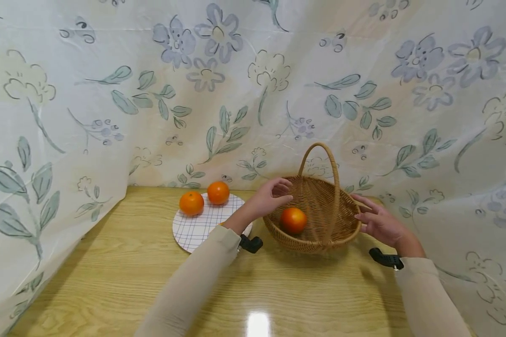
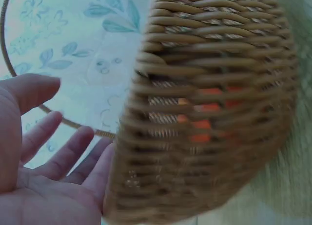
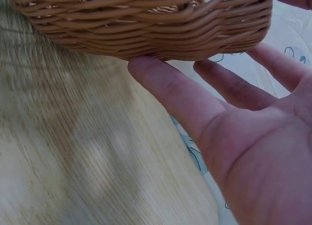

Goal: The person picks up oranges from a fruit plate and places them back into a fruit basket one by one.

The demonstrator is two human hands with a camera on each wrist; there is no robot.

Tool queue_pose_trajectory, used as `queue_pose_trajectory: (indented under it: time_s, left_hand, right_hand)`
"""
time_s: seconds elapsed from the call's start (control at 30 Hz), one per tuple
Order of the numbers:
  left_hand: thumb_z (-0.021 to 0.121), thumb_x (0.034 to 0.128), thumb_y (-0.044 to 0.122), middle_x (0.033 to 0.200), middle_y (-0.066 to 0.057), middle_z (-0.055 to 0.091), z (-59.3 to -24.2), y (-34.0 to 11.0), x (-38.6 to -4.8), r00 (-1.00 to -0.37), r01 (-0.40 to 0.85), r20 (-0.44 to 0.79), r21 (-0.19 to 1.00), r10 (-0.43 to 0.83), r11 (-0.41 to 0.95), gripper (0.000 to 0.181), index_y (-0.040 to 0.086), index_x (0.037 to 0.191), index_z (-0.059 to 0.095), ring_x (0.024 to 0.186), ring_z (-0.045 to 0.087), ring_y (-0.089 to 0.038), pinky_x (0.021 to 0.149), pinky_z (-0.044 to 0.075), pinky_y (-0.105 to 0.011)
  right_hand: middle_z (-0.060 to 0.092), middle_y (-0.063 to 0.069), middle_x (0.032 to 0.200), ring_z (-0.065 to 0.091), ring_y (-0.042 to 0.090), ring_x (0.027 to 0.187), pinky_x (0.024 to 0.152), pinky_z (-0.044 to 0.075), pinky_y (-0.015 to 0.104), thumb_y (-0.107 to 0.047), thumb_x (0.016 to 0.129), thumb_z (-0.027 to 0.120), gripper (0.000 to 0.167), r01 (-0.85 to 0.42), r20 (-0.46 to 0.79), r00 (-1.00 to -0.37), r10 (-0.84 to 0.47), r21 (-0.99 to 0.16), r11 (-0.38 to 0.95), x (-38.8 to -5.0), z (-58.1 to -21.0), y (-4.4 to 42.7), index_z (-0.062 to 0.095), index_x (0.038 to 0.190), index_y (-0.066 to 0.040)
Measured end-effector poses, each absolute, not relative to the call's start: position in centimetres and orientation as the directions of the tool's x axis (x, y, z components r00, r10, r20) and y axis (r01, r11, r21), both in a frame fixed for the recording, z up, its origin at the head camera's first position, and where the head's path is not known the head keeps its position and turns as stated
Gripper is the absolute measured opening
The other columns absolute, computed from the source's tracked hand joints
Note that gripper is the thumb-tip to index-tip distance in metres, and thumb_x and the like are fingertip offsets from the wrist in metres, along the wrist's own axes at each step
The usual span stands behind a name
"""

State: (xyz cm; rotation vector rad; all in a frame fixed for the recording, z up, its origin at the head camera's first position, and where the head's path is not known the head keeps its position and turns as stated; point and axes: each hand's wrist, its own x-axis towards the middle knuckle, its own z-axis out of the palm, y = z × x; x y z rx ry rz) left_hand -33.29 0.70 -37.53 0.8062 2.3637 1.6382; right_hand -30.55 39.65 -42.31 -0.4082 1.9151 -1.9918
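Observation:
A wicker basket (image 1: 303,243) with an arched handle (image 1: 335,187) stands on the table, holding one orange (image 1: 293,221) at its left side. Over the basket's left rim is my left hand (image 1: 270,199), its fingers loosely bent and nothing between them and the thumb. In the left wrist view, the woven side (image 2: 219,54) stands beside those fingers, and orange colour shows through the weave. My right hand (image 1: 381,222) is at the basket's right side with fingers spread. Its thumb (image 3: 170,88) reaches the underside of the weave in the right wrist view.
Left of the basket lies a round white checked mat (image 1: 189,234) bearing two oranges, one (image 1: 191,203) beside another (image 1: 218,193). My left forearm covers part of it, with a bit of orange colour at its edge. Floral cloth (image 1: 236,107) hangs behind the wooden table (image 1: 122,276).

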Motion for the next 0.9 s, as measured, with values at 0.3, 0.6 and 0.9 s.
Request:
queue_pose_trajectory:
  time_s: [0.3, 0.6, 0.9]
  left_hand:
    - [0.071, 0.0975, 0.028, 0.135, -0.008, 0.061, -38.4, -2.1, -31.8, -0.871, 0.347, 0.247, 0.922, 0.425, 0.175, 0.039, 0.015, 0.133, 0.059, 0.132, 0.057, -0.027, 0.114, 0.046, -0.043]
    - [0.072, 0.0973, 0.026, 0.147, -0.007, 0.052, -39.6, -4.6, -30.4, -0.904, 0.374, 0.305, 0.903, 0.299, 0.211, 0.047, 0.012, 0.139, 0.057, 0.142, 0.047, -0.030, 0.119, 0.041, -0.043]
    - [0.072, 0.0974, 0.025, 0.147, -0.005, 0.053, -41.0, -8.4, -29.2, -0.931, 0.329, 0.259, 0.901, 0.257, 0.282, 0.046, 0.014, 0.139, 0.056, 0.144, 0.045, -0.031, 0.120, 0.039, -0.045]
  right_hand:
    - [0.039, -0.006, 0.151, 0.063, 0.011, 0.124, 0.094, 0.059, 0.036, 0.002, 0.107, 0.039, 0.071, 0.031, -0.013, -0.888, -0.460, -0.999, -0.032, -30.7, -42.7, 40.0, 0.003, 0.166, -0.014]
    - [0.046, -0.008, 0.147, 0.064, 0.011, 0.124, 0.093, 0.060, 0.037, 0.002, 0.106, 0.040, 0.072, 0.021, 0.009, -0.888, -0.460, -0.998, -0.060, -30.7, -42.6, 40.0, 0.002, 0.166, -0.012]
    - [0.047, -0.005, 0.147, 0.064, 0.015, 0.124, 0.093, 0.060, 0.037, 0.004, 0.106, 0.040, 0.074, 0.032, 0.015, -0.883, -0.468, -0.995, -0.092, -30.6, -42.7, 39.7, -0.002, 0.165, -0.009]
